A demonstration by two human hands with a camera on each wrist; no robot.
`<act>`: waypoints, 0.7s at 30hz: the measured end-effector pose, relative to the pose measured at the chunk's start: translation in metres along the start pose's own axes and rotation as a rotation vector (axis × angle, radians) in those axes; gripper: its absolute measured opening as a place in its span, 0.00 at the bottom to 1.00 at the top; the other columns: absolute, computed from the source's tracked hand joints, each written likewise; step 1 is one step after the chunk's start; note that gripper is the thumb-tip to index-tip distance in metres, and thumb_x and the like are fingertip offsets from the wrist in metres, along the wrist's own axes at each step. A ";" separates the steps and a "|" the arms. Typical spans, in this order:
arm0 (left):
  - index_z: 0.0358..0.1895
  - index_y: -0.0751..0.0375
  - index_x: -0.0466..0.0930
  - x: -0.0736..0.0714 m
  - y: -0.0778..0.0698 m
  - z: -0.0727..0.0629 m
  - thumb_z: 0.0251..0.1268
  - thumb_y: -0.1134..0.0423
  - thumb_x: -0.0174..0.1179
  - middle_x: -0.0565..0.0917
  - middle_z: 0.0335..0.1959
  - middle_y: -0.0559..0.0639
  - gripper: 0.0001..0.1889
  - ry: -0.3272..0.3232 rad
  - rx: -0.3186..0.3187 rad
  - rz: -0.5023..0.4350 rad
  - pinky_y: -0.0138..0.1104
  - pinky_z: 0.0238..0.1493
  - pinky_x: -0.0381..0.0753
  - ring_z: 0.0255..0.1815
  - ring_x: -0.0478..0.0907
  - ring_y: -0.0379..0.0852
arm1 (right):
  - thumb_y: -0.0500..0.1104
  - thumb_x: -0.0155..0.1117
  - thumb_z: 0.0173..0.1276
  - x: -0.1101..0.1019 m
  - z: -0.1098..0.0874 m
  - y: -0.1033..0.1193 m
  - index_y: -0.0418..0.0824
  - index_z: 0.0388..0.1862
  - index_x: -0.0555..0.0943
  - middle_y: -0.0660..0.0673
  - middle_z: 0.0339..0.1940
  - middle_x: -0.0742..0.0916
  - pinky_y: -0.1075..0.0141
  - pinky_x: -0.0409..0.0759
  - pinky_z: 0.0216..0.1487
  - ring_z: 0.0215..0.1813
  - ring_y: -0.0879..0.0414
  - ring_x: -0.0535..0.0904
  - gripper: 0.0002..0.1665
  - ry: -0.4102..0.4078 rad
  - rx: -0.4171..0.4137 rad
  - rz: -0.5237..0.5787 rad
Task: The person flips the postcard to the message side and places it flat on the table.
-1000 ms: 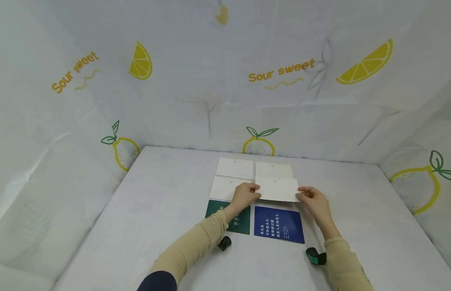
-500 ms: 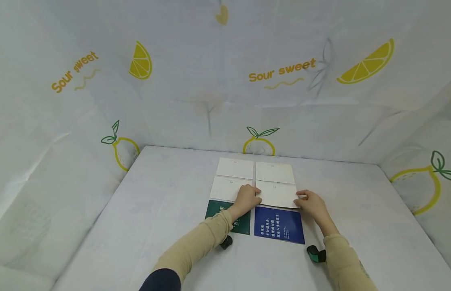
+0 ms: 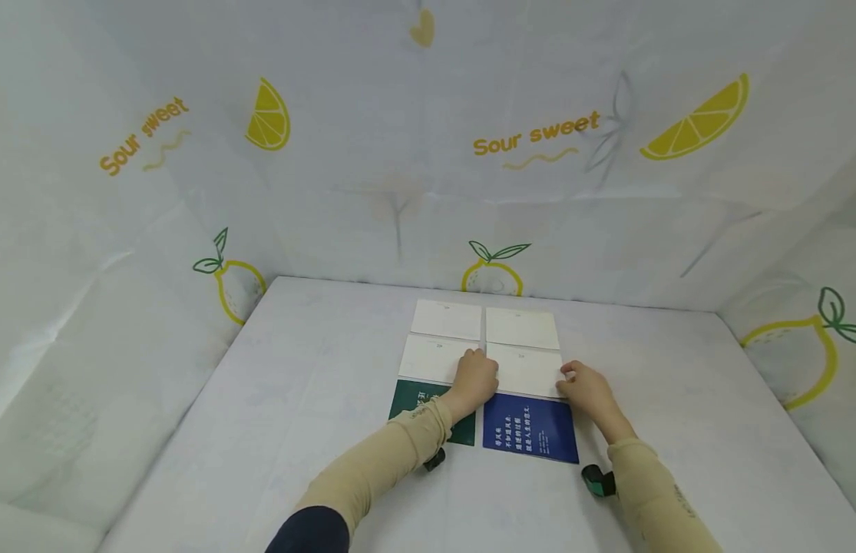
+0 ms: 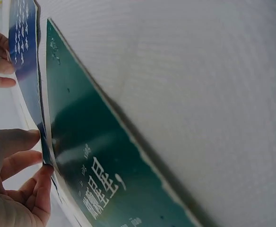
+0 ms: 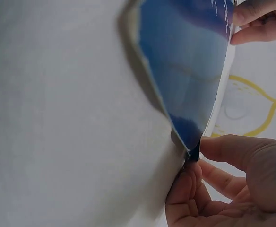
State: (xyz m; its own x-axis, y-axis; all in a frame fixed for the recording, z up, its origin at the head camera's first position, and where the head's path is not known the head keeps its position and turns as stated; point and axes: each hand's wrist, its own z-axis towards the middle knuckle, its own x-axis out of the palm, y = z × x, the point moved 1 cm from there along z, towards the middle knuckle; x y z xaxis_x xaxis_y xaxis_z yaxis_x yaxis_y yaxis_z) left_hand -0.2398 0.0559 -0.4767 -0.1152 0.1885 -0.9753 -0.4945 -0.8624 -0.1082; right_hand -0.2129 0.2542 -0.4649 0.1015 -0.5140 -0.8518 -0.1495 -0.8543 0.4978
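In the head view, a white card lies flat in the right column, its near edge along a blue card with white lettering. My left hand pinches its left near corner; in the left wrist view the thumb and fingers close on a dark edge. My right hand is at its right side, and the right wrist view shows thumb and fingertips pinching a dark blue corner. My left forearm partly covers a green card with white lettering. Another white card lies partly under my left hand.
Two more white cards, at the far left and far right, form the back row. Small black objects sit by each forearm, the right one partly green. A white cloth wall with lemon prints rises behind the table.
Both hands have lowered the white card and brought it toward me, from overlapping the far right card to lying flat below it. My left fingers have curled in more at its corner.
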 end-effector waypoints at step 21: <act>0.45 0.49 0.84 -0.015 0.013 -0.007 0.55 0.48 0.63 0.81 0.41 0.47 0.16 0.050 -0.081 -0.122 0.35 0.41 0.70 0.43 0.73 0.45 | 0.43 0.52 0.64 -0.013 -0.020 0.027 0.29 0.54 0.72 0.32 0.38 0.83 0.62 0.73 0.28 0.31 0.49 0.77 0.23 -0.077 -0.098 0.035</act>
State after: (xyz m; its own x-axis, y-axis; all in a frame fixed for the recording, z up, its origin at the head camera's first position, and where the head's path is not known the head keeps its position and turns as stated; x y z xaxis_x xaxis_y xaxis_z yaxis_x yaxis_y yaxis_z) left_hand -0.2383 0.0379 -0.4649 -0.0146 0.2721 -0.9621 -0.4305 -0.8702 -0.2396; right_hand -0.1990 0.2365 -0.4374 0.0213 -0.5391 -0.8420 -0.0540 -0.8415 0.5375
